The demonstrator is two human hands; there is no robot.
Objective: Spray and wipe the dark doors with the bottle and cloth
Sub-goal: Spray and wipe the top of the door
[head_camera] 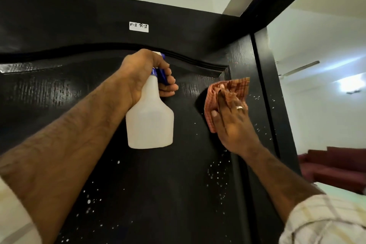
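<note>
Door (99, 105) wiping under way: right hand (231, 123) presses cloth (235, 87) flat, left hand (146, 73) grips bottle (150, 121). Droplets (215, 174) below call for downward strokes.

Both my arms are up and stretched forward, forearms bare. My left grip (145, 73) is the higher one, wrist bent, fingers and thumb curled round the neck of the bottle (150, 123), which hangs below it. My right grip (231, 123) is off to the right and a touch lower, palm forward, fingers straight, thumb out to the side, pressing flat on the cloth (235, 86).
</note>
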